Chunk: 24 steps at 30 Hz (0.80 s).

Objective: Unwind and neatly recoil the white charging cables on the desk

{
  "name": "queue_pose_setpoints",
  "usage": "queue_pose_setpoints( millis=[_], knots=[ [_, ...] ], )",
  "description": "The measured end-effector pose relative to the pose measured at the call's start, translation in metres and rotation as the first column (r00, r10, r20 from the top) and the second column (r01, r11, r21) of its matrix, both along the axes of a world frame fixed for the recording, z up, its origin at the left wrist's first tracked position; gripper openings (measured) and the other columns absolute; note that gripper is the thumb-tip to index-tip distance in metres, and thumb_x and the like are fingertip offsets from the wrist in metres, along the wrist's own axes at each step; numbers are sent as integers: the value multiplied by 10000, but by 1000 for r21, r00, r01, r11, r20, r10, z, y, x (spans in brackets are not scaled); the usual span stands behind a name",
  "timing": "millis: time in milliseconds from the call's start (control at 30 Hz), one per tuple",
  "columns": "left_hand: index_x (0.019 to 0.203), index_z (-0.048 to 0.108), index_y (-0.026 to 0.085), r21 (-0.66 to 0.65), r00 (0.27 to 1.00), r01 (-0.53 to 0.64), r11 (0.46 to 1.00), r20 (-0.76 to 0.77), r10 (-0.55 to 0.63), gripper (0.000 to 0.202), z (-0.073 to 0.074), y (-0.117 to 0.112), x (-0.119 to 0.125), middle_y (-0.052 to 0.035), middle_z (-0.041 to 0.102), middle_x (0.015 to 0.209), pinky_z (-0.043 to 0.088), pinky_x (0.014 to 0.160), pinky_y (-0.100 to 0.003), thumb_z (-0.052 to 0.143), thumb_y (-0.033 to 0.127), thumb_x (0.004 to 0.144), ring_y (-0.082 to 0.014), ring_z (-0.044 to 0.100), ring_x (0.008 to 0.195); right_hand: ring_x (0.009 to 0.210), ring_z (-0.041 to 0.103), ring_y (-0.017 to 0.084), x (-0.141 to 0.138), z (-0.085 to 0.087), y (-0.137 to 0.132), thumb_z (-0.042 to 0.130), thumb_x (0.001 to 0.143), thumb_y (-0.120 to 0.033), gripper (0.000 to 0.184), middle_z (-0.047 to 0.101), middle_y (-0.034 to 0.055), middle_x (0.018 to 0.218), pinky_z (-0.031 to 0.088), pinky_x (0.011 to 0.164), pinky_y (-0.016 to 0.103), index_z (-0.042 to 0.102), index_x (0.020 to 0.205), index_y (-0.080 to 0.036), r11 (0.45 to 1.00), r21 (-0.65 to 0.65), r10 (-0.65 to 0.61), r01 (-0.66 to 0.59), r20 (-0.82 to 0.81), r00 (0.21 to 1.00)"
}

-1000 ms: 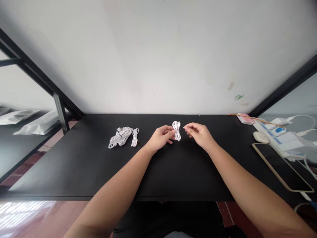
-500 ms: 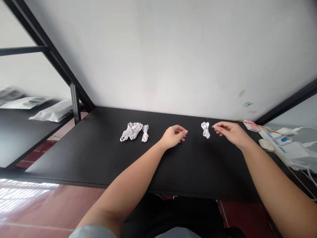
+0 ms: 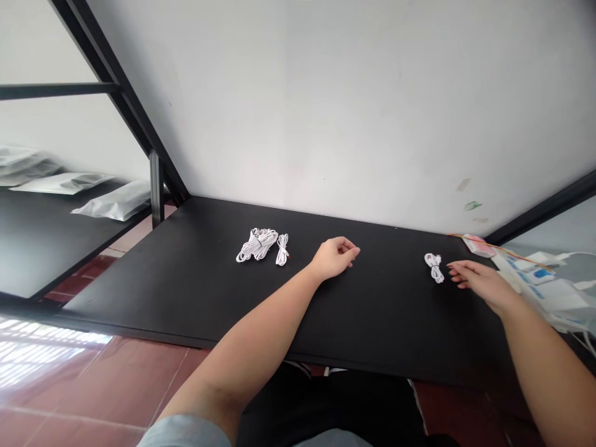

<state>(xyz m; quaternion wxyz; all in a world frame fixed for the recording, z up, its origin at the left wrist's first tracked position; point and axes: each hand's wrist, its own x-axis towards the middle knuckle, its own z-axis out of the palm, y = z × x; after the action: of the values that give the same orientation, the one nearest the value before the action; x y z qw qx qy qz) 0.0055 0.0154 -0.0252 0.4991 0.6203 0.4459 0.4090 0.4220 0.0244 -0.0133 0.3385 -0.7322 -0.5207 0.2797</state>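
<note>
Just beside the right hand [image 3: 482, 283], a white, looped, plastic cable bundle [image 3: 434, 269] is showing; whether this or the left hand [image 3: 331, 257] is pinching, I cannot tell. Probably light and bendy, it is suiting a waist hold.

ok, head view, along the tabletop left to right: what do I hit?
Large white cable pile → slim white cable bundle → left hand → small tied cable bundle → right hand → white chargers.
</note>
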Motion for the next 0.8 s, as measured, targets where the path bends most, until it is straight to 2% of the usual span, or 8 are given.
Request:
queue_pose_setpoints(
  millis=[100, 200, 267, 333, 400, 567, 667, 800],
  knots=[
    [937, 647, 182, 10, 1000, -6, 1000, -13, 6, 252, 0, 1, 0, -46, 719, 842, 545, 657, -273, 619, 430, 908, -146, 708, 673, 728, 676, 342, 14, -1, 2, 699, 736, -510, 265, 725, 213, 908, 504, 670, 520, 693, 828, -261, 994, 107, 7, -31, 213, 977],
    [924, 650, 190, 24, 999, -4, 1000, -34, 5, 220, -1, 1, 0, -33, 713, 820, 538, 654, -269, 620, 407, 903, -149, 712, 672, 953, 664, 449, 8, 8, 0, 621, 805, -440, 198, 712, 245, 965, 447, 866, 633, 691, 852, -260, 933, 331, -106, -138, 622, 776],
    [917, 652, 199, 38, 999, -3, 999, -48, 5, 201, -1, 0, 0, -18, 705, 797, 535, 652, -269, 614, 396, 899, -149, 708, 666, 1174, 593, 466, -12, 17, -2, 556, 855, -413, 261, 683, 269, 1149, 422, 969, 628, 703, 962, -226, 884, 414, -151, -218, 693, 705],
    [913, 658, 208, 74, 996, -15, 997, -81, 21, 189, -1, 0, 0, -10, 702, 784, 535, 662, -274, 614, 390, 893, -151, 700, 676, 1197, 600, 412, -43, 24, -4, 540, 888, -419, 333, 674, 235, 1223, 482, 955, 565, 695, 1092, -207, 855, 421, -59, -303, 660, 749],
    [900, 667, 212, 133, 989, -48, 990, -133, 66, 172, 0, -1, -1, -13, 707, 791, 537, 691, -281, 619, 376, 884, -155, 689, 710, 1162, 633, 362, -79, 26, -5, 563, 885, -445, 380, 689, 177, 1230, 493, 993, 531, 682, 1158, -209, 840, 404, 29, -362, 633, 774],
    [931, 671, 213, 285, 952, -123, 951, -235, 194, 145, 3, 0, -10, -29, 717, 842, 538, 773, -317, 622, 336, 872, -179, 669, 785, 1372, 505, 330, -154, 10, -4, 511, 947, -511, 512, 580, 144, 1445, 383, 1162, 552, 598, 1353, -213, 794, 237, 333, -560, 600, 727],
    [1041, 666, 196, 376, 919, -111, 920, -314, 240, 225, 5, 2, -16, -77, 725, 994, 530, 902, -367, 638, 323, 857, -229, 676, 955, 1473, 384, 335, -179, -4, -2, 495, 957, -566, 645, 440, 128, 1578, 345, 1202, 550, 470, 1494, -210, 763, 82, 494, -641, 564, 661],
    [1257, 611, 155, 402, 846, -38, 915, -474, 243, 502, 4, 4, -20, -159, 650, 1299, 415, 1111, -464, 664, 435, 844, -324, 557, 1283, 1510, 314, 337, -200, -15, 3, 454, 958, -630, 731, 367, 125, 1621, 301, 1226, 557, 395, 1551, -207, 725, -22, 575, -689, 570, 587]
  ],
)
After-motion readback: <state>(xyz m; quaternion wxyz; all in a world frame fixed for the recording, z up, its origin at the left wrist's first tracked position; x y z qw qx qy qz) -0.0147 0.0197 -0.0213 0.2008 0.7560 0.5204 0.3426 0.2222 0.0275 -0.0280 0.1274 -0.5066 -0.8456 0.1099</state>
